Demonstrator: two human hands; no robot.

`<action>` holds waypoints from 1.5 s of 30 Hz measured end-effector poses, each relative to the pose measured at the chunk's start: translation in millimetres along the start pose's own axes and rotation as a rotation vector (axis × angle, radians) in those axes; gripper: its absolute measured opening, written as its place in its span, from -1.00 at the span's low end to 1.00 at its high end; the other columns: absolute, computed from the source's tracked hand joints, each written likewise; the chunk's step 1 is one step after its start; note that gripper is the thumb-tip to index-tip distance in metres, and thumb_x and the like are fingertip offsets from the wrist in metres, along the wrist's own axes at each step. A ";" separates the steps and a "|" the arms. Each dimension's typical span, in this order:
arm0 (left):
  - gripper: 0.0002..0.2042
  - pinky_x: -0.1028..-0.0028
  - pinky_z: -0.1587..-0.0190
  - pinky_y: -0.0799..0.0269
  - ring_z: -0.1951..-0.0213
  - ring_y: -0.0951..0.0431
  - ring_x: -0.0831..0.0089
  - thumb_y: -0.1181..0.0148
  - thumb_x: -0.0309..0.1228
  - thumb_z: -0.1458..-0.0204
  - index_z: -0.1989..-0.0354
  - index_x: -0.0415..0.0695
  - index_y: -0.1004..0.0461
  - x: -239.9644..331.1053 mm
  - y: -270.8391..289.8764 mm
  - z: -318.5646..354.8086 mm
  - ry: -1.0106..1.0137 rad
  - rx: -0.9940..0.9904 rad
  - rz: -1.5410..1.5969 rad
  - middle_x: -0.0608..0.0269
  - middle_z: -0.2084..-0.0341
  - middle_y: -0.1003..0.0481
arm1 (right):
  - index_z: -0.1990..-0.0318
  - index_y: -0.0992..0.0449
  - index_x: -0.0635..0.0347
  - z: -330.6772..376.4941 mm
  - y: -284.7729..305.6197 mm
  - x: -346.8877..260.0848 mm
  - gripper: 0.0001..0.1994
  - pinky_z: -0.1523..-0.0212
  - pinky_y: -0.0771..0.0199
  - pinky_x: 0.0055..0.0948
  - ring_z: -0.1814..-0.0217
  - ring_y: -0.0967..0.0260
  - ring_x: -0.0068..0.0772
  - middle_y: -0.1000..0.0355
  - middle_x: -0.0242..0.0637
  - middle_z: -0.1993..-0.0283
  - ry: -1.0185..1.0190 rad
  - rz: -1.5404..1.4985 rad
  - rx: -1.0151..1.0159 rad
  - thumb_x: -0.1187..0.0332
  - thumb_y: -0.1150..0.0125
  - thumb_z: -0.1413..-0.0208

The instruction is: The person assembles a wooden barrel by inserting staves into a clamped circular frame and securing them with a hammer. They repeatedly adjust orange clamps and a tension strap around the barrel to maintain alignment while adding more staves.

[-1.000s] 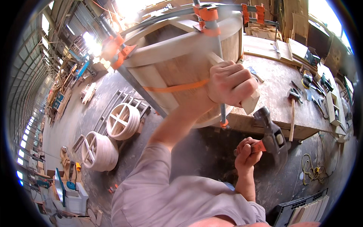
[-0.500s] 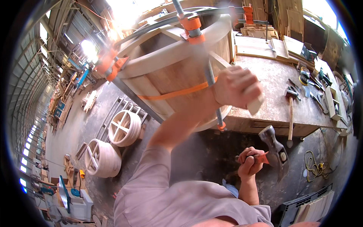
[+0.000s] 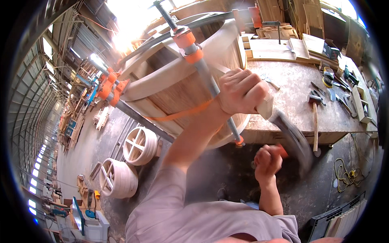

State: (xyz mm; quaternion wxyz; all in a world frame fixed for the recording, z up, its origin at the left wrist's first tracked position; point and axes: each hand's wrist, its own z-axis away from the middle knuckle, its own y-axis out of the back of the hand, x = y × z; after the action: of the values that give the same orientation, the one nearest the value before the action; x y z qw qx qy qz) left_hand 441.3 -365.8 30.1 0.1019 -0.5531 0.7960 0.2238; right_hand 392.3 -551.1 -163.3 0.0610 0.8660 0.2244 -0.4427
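My left hand [image 3: 243, 91] is closed round a pale wood block [image 3: 265, 107], whose end sticks out to the right beside the drum-shaped wooden frame [image 3: 174, 91]. Lower right, my right hand [image 3: 267, 162] grips a hammer by its orange-marked handle. The hammer's dark steel head [image 3: 295, 139] is smeared by motion and lies close to the end of the block; whether they touch I cannot tell. An orange strap [image 3: 182, 112] runs round the frame. Orange pipe clamps [image 3: 185, 42] span it, one bar passing by my left wrist.
To the right stands a workbench [image 3: 279, 91] bearing a wooden-handled mallet [image 3: 315, 121], hand tools and boards. Round wooden frames with cross spokes [image 3: 119, 178] sit on the floor at left. A yellow cord [image 3: 344, 174] lies coiled on the floor at right.
The hammer head has swung up and left toward the wood block in my left hand. My left hand has shifted slightly left and down. The whole view has tilted a little.
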 end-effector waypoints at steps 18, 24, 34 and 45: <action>-0.82 0.55 0.59 -0.29 0.61 -0.43 0.50 -0.27 -0.50 0.07 0.40 -0.06 -0.34 39.8 95.9 22.4 -0.085 -0.001 0.172 0.41 0.55 -0.43 | 0.25 -0.20 0.12 50.8 -24.7 -36.6 -0.63 0.70 -0.14 -0.56 0.68 -0.02 -0.60 -0.12 -0.40 0.61 0.014 -0.310 0.113 0.01 -0.05 -0.36; -0.90 0.55 0.63 -0.17 0.65 -0.36 0.53 -0.17 -0.39 0.17 0.49 -0.04 -0.36 2.7 81.9 16.5 -0.145 0.162 0.168 0.44 0.65 -0.30 | 0.23 -0.23 0.11 75.0 -74.3 -57.1 -0.58 0.69 -0.14 -0.60 0.68 -0.07 -0.62 -0.17 -0.39 0.59 -0.013 -0.247 0.259 -0.07 -0.11 -0.30; -0.75 0.48 0.66 -0.18 0.67 -0.36 0.49 -0.23 -0.17 0.20 0.53 -0.04 -0.34 -2.9 88.8 15.4 -0.132 0.194 0.299 0.42 0.68 -0.23 | 0.25 -0.23 0.15 74.2 -115.7 -82.7 -0.76 0.69 -0.15 -0.59 0.67 -0.04 -0.66 -0.14 -0.41 0.60 -0.064 -0.198 0.399 0.22 -0.06 -0.36; -0.92 0.54 0.65 -0.13 0.65 -0.33 0.54 -0.08 -0.48 0.00 0.50 -0.09 -0.33 36.6 191.0 38.7 -0.244 0.240 0.369 0.40 0.63 -0.29 | 0.33 -0.28 0.15 125.0 -142.3 -99.1 -0.56 0.72 -0.06 -0.59 0.70 0.04 -0.64 -0.09 -0.45 0.65 -0.080 -0.167 0.598 -0.08 -0.11 -0.30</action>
State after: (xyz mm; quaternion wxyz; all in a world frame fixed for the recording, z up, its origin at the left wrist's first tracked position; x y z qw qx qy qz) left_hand 247.6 -323.1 27.6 0.2196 -0.3510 0.8863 0.2074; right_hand 186.6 -495.4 -146.4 -0.2242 0.8060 0.1520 -0.5262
